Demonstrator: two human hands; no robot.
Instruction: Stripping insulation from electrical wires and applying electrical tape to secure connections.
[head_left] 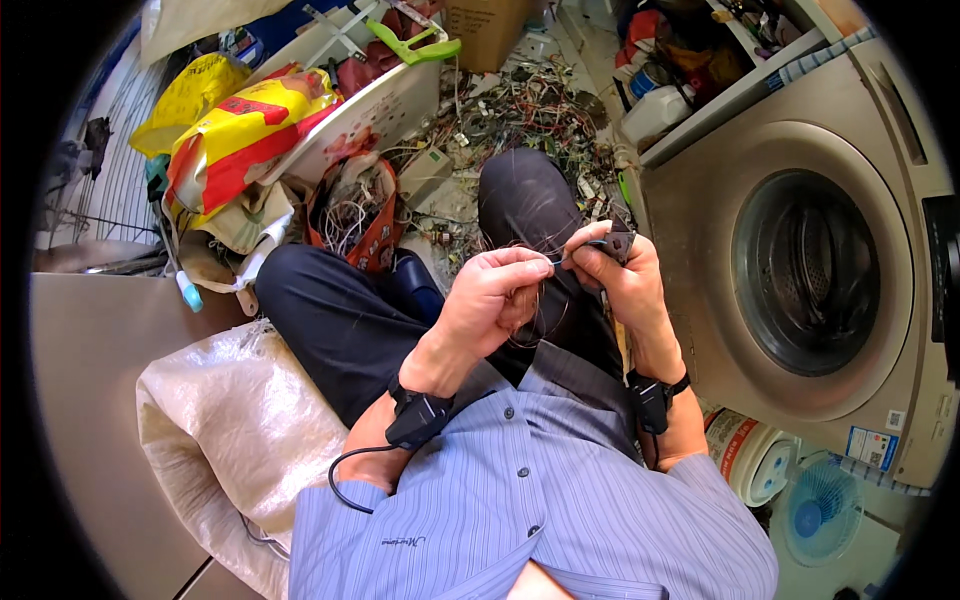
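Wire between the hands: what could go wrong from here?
The thin blue wire between the left hand and right hand might snap or slip if pulled hard. If dropped, the dark part in the right hand could get lost in the scrap heap.

The blue wire (557, 264) has a smooth, plastic-looking coat, while the dark block (620, 246) looks hard and matt. The trousers (325, 325) are matt cloth, the striped shirt (470, 480) smooth woven cloth, the pale sack (240, 400) crinkled, shiny plastic. The washing machine (690, 290) has a satin metallic front and a glossy, glass-like door (808, 270).
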